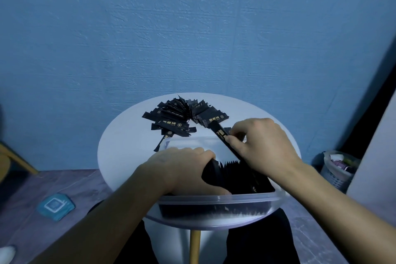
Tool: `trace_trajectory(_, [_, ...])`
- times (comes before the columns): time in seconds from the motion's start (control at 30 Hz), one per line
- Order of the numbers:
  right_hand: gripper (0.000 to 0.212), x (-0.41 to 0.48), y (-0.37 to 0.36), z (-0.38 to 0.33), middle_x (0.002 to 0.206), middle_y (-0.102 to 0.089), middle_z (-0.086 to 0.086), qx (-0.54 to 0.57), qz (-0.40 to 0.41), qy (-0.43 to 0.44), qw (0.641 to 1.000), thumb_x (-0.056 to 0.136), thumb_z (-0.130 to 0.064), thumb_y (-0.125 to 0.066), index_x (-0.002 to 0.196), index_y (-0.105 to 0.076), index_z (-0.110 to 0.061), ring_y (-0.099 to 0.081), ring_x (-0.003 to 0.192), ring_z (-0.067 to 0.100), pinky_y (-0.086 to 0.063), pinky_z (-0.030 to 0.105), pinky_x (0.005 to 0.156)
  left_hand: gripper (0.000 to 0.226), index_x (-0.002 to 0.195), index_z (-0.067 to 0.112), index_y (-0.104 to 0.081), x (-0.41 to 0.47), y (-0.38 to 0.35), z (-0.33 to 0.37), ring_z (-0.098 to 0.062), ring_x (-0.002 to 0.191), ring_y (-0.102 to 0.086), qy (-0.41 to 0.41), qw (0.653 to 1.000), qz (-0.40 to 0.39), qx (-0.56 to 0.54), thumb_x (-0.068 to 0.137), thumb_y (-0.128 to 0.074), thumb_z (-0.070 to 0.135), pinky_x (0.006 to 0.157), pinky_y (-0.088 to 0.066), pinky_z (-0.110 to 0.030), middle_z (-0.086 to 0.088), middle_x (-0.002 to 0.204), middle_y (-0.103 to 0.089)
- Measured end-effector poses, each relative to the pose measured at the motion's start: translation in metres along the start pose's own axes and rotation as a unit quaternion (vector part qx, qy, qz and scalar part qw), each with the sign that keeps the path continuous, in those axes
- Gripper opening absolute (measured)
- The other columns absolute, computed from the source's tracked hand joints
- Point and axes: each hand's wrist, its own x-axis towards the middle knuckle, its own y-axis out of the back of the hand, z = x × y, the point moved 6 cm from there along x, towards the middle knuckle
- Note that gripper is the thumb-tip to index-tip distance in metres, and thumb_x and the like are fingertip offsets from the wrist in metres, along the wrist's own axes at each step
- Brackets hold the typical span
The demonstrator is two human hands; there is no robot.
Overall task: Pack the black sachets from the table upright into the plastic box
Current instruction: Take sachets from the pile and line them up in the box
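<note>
A clear plastic box [216,199] stands at the near edge of the round white table [120,148]. Inside it a row of black sachets [235,173] stands upright. My left hand [182,169] reaches into the box and presses against the left end of that row. My right hand [263,146] pinches one long black sachet with gold print [220,134], slanted over the box with its lower end among the packed ones. A loose pile of black sachets [182,118] lies fanned out on the far side of the table.
A blue textured wall rises right behind the table. A small basket of items [338,169] sits on the floor at right. A teal packet [56,206] lies on the floor at left. The table's wooden leg [195,246] stands between my knees.
</note>
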Motion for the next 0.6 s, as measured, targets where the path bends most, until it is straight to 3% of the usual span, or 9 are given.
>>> trace_trajectory(0.1, [0.020, -0.011, 0.003, 0.006, 0.065, -0.070, -0.009, 0.099, -0.058, -0.087, 0.990, 0.084, -0.041, -0.070, 0.071, -0.072, -0.026, -0.064, 0.065, 0.011, -0.048, 0.025, 0.060, 0.073, 0.136, 0.028, -0.043, 0.000, 0.000, 0.001, -0.020, 0.116, -0.054, -0.001, 1.000, -0.002, -0.004, 0.084, -0.060, 0.077, 0.080, -0.031, -0.030, 0.005, 0.130, -0.054])
trace_trajectory(0.2, [0.020, -0.024, -0.004, 0.005, 0.056, -0.069, -0.005, 0.112, -0.153, -0.127, 0.974, 0.079, -0.034, -0.072, 0.065, -0.070, -0.020, -0.064, 0.053, 0.010, -0.056, 0.027, 0.061, 0.080, 0.127, 0.036, -0.046, 0.000, -0.001, -0.001, -0.018, 0.114, -0.055, 0.017, 1.000, -0.006, -0.002, 0.071, -0.050, 0.093, 0.086, -0.041, -0.037, 0.011, 0.125, -0.056])
trace_trajectory(0.27, [0.021, -0.030, -0.009, 0.001, 0.058, -0.070, -0.003, 0.089, -0.193, -0.124, 0.969, 0.080, -0.035, -0.069, 0.066, -0.071, -0.019, -0.065, 0.057, 0.012, -0.058, 0.029, 0.065, 0.084, 0.122, 0.041, -0.045, 0.000, -0.001, -0.003, -0.017, 0.114, -0.055, 0.025, 1.000, -0.008, 0.003, 0.063, -0.042, 0.101, 0.094, -0.046, -0.043, 0.014, 0.123, -0.056])
trace_trajectory(0.43, [0.031, -0.034, -0.019, -0.012, 0.069, -0.063, -0.006, 0.020, -0.235, -0.072, 0.969, 0.089, -0.046, -0.062, 0.076, -0.069, -0.019, -0.064, 0.078, 0.020, -0.050, 0.031, 0.068, 0.082, 0.115, 0.042, -0.045, 0.001, -0.003, -0.004, -0.017, 0.110, -0.056, 0.030, 0.999, -0.017, -0.003, 0.060, -0.038, 0.103, 0.093, -0.047, -0.044, 0.015, 0.117, -0.056])
trace_trajectory(0.53, [0.039, -0.037, -0.022, -0.015, 0.063, -0.057, -0.007, 0.016, -0.247, -0.047, 0.968, 0.095, -0.051, -0.056, 0.070, -0.061, -0.021, -0.057, 0.071, 0.018, -0.041, 0.030, 0.060, 0.082, 0.116, 0.045, -0.044, 0.000, -0.003, -0.004, -0.017, 0.112, -0.056, 0.034, 0.999, -0.023, -0.018, 0.059, -0.037, 0.104, 0.095, -0.047, -0.046, 0.015, 0.116, -0.055])
trace_trajectory(0.6, [0.043, -0.037, -0.021, -0.016, 0.059, -0.053, -0.006, 0.021, -0.250, -0.040, 0.967, 0.097, -0.050, -0.054, 0.064, -0.056, -0.023, -0.051, 0.063, 0.014, -0.036, 0.030, 0.056, 0.095, 0.130, 0.045, -0.040, 0.001, -0.004, -0.003, -0.018, 0.121, -0.054, 0.030, 0.999, -0.033, -0.021, 0.057, -0.033, 0.105, 0.100, -0.044, -0.047, 0.013, 0.128, -0.055])
